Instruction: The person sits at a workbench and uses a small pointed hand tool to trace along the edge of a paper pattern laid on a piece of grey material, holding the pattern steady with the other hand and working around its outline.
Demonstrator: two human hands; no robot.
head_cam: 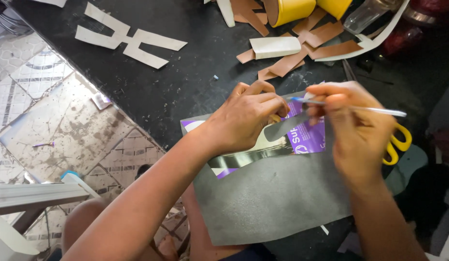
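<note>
Right now I see my left hand (248,118) curled with its fingers drawn together, pinching a small grey cut-out piece (285,128) against the work, while my right hand (352,130) is closed around a thin silver pen (360,107) whose blue tip sits just beside the left fingertips. Under both hands lies a large grey sheet (277,198), hanging partly over the edge of the black table (186,82), with a purple printed packet (309,137) and a shiny strip showing from beneath it. Yellow-handled scissors (397,144) peek out behind my right wrist — mostly hidden by the hand. Farther back lie brown leather-like strips (309,46), a cream block (275,47), yellow tape rolls (292,9) and a pale paper pattern (128,38), well apart from my hands — tiled floor (65,121) shows to the left.
</note>
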